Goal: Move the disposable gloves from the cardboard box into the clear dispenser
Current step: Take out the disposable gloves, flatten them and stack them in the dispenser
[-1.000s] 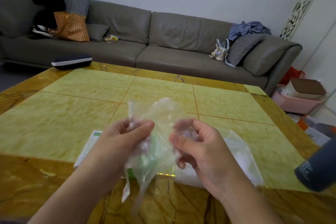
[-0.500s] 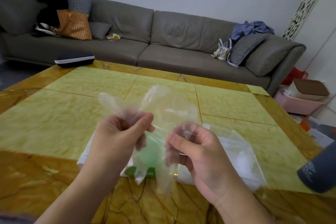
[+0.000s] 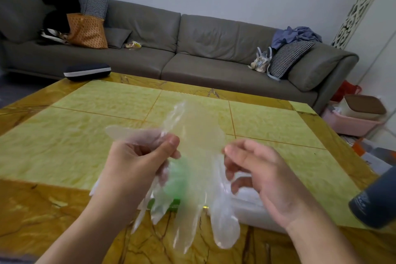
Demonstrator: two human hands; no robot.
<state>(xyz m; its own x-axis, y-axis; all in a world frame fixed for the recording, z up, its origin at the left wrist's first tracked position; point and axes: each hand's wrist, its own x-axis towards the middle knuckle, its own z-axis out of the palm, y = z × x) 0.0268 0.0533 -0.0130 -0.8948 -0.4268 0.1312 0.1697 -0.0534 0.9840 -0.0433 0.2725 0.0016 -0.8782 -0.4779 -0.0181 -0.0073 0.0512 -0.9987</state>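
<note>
While I hold the clear glove [image 3: 199, 169] spread at frame centre above the table [image 3: 64, 146], my left hand [image 3: 137, 167] pinches one edge and my right hand [image 3: 263, 176] pinches the other, probably to flatten it before loading the clear dispenser [image 3: 250, 206] at lower right.

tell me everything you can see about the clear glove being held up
The glove is thin, see-through plastic film, crinkled and slightly cloudy. It is spread open in the air above the table, cuff up and fingers hanging down toward the near edge, with what looks like the thumb sticking out to the left. The left hand pinches its left side between thumb and fingers; the right hand pinches its right edge. A green-printed box shows blurred through it.
</note>
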